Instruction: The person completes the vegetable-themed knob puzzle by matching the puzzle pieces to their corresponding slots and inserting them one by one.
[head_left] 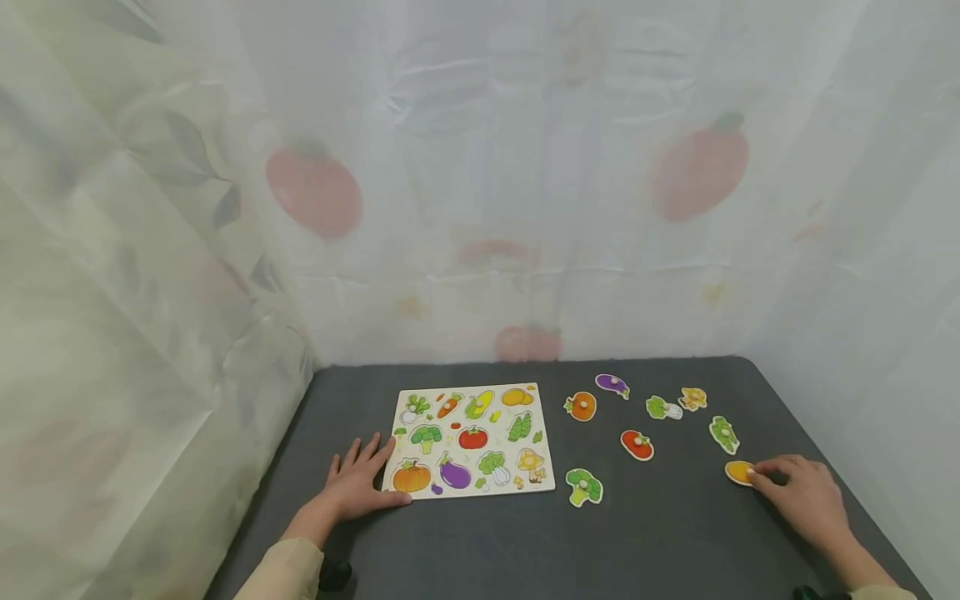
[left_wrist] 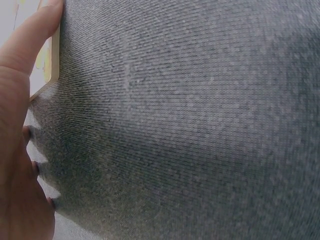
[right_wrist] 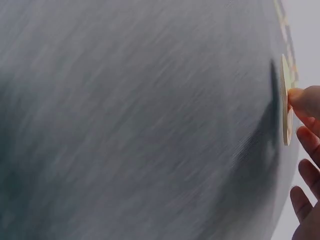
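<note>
A white vegetable puzzle board (head_left: pixel 442 404) lies on the dark table, printed with colourful vegetables. My left hand (head_left: pixel 360 482) rests at its left side with fingers spread, the thumb on the near-left corner; the left wrist view shows that thumb over the board's edge (left_wrist: pixel 55 55). Far to the right, my right hand (head_left: pixel 806 496) pinches a yellow oval puzzle piece (head_left: pixel 738 472) between thumb and finger. In the right wrist view the piece (right_wrist: pixel 285 110) is tilted on edge, its shadow on the cloth. Just beyond it lies a green pea-pod piece (head_left: pixel 724 434).
Loose knobbed pieces lie between board and right hand: broccoli (head_left: pixel 584 487), tomato (head_left: pixel 637 445), pumpkin (head_left: pixel 581 406), eggplant (head_left: pixel 613 385), bok choy (head_left: pixel 663 407) and mushroom (head_left: pixel 693 398). A pale printed curtain (head_left: pixel 420 208) hangs behind the table and along both sides.
</note>
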